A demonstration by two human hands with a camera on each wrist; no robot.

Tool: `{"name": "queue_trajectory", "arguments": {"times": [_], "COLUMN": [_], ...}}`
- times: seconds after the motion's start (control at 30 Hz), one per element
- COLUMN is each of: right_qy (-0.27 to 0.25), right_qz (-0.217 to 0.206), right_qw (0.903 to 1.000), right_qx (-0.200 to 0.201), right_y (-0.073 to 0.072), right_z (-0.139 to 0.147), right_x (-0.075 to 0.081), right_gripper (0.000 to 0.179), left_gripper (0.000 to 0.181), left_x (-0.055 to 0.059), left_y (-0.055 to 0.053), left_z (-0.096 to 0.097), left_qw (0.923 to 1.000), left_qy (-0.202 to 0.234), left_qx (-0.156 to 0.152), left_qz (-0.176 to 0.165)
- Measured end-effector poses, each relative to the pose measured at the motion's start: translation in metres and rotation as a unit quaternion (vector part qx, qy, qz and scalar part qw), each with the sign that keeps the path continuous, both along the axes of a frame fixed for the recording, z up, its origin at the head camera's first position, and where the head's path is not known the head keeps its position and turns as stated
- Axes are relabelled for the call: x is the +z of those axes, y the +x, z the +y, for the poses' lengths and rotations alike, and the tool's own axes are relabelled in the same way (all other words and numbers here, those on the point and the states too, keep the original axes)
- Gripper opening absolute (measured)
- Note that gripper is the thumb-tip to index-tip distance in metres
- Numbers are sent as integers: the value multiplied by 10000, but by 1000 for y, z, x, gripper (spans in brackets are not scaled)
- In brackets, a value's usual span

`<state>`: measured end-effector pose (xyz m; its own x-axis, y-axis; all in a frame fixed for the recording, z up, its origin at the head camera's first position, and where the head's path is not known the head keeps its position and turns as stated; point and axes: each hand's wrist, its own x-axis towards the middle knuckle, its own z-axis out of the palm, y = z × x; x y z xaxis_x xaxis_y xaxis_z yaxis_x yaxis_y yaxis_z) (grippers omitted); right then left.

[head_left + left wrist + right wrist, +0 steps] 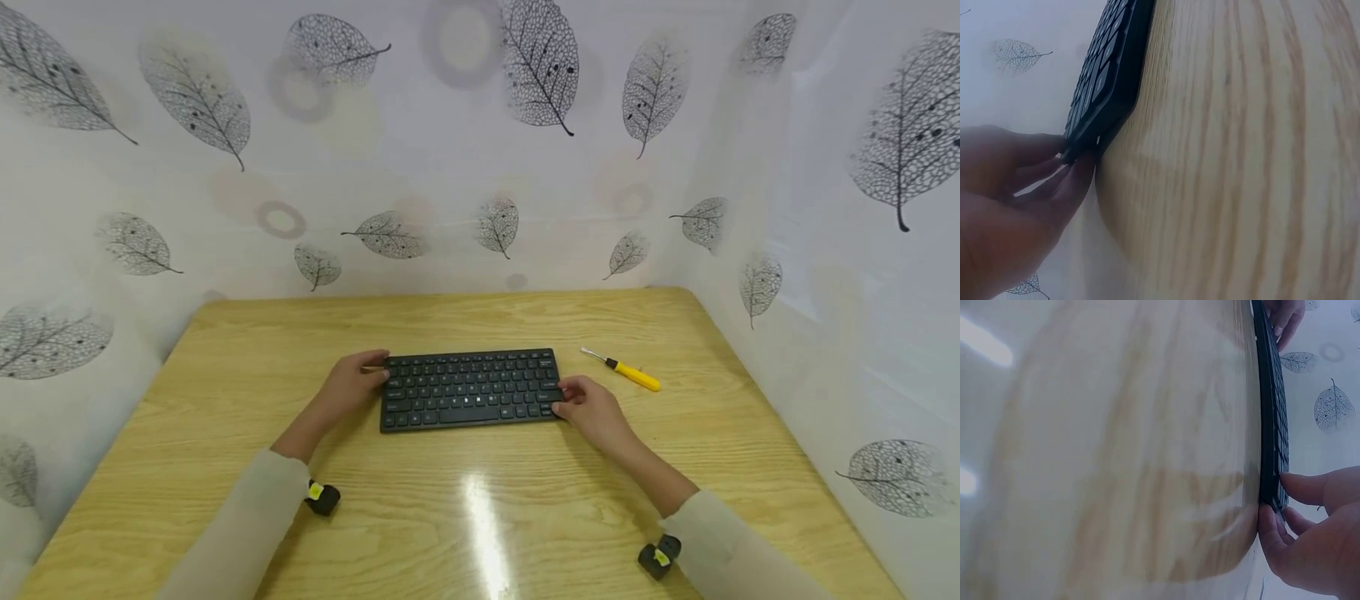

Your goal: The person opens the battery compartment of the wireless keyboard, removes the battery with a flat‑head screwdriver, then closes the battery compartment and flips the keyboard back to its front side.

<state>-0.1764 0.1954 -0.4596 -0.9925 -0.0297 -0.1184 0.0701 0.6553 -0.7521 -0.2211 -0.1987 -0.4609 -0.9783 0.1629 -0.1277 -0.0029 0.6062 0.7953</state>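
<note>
A black compact keyboard (pixel 472 390) lies crosswise near the middle of the wooden table, keys facing up. My left hand (pixel 347 389) grips its left end between thumb and fingers; in the left wrist view the fingertips (pixel 1047 147) meet at the keyboard's edge. At the opposite end, my right hand (pixel 597 417) pinches the lower right side. The right wrist view shows one digit on the key side and other fingers (pixel 1270 534) at the underside edge. Right of the keyboard lies a screwdriver (pixel 633 374) with a yellow handle and metal shaft, touched by neither hand.
The wooden table (pixel 360 517) has a glare streak toward its front. A pale cloth (pixel 450 167) printed with leaves surrounds its back and sides. Small black wrist cameras sit below each sleeve, the left one (pixel 324 499) and the right one (pixel 658 558).
</note>
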Motion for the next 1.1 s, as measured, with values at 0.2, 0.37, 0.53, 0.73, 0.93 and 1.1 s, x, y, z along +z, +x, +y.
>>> {"name": "queue_trajectory", "arguments": {"times": [0.2, 0.37, 0.53, 0.73, 0.93, 1.1], "right_qy": [-10, -25, -50, -56, -197, -351], "right_qz": [9, -63, -54, -36, -26, -81], "right_qw": [10000, 10000, 9999, 9996, 9991, 9984], "right_qx": [-45, -16, 109, 286, 381, 440], "right_y": [2, 4, 4, 6, 8, 9], "right_z": [3, 5, 4, 3, -2, -10], "right_x": [-3, -4, -3, -2, -1, -1], "right_gripper": [35, 34, 35, 33, 31, 30], "left_gripper": [45, 44, 45, 47, 50, 53], "left_x": [-1, -3, 3, 22, 45, 65], "left_y": [-5, -8, -6, -4, -5, -6], "left_z": [-2, -2, -3, -6, -9, -12], "left_qw": [9999, 9996, 9989, 9932, 9847, 9782], "left_qy": [-27, 87, 299, 1066, 1695, 2055], "left_qx": [-6, 14, 112, 60, -9, -33], "left_qz": [-105, -254, -337, -456, -405, -290]}}
